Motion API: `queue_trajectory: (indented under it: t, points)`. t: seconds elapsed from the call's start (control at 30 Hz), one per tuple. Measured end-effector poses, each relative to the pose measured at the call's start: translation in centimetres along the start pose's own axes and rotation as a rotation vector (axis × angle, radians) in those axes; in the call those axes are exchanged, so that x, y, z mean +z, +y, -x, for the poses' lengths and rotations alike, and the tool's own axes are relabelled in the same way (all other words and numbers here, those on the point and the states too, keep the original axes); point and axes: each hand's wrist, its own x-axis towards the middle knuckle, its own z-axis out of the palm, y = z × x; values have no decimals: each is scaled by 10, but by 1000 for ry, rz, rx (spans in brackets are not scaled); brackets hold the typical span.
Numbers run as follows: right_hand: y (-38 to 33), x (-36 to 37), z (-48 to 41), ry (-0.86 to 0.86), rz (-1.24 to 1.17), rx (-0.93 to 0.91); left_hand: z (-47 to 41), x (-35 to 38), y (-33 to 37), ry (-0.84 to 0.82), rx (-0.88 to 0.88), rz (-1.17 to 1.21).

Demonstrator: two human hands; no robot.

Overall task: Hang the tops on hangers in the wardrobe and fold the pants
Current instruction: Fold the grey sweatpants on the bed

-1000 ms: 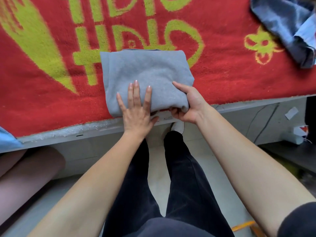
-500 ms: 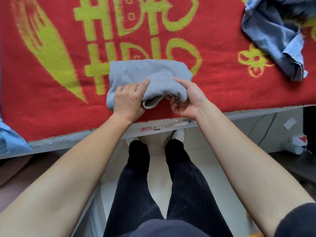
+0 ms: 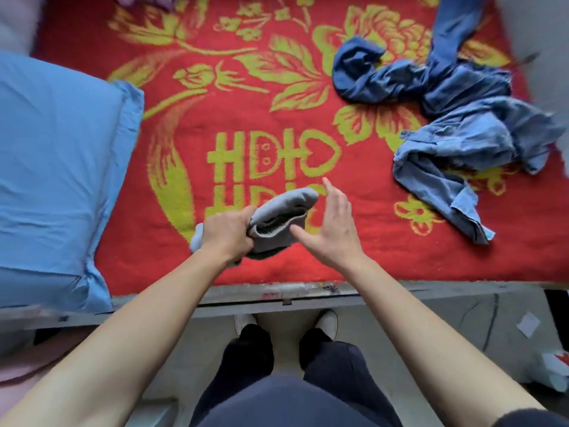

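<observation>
Red floral bed cover [image 3: 246,124] carries the work: left hand [image 3: 228,232] grips folded grey pants [image 3: 277,220]; right hand [image 3: 331,226] open alongside. Next: stow them, then address blue garment [image 3: 462,118].

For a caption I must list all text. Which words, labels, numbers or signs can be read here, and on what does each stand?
"HDIO", the last shape a heart: woven in yellow on the red blanket; perhaps an ornament, not letters.
Second row below it: partly hidden by the grey folded pants, not readable whole.
White pack on the floor: red mark, too blurred to read.
</observation>
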Motion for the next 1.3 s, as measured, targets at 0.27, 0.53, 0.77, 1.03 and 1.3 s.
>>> queue_trajectory:
  t: [0.27,0.53,0.77,1.03,1.3]
  points:
    - [-91,-44,-16,-92,559,-728,85,-94,-2,190,-165,-78]
    - [-153,-37,46,-242,583,-980,211,-110,-6,193,-467,19]
    - [-174,-31,133,-199,596,-1102,317,-105,6,268,-583,-97]
    - [-195,24,329,-175,602,-1308,530,-29,25,356,-753,-36]
    - [-213,122,605,-408,616,-1600,824,76,54,371,-1063,12]
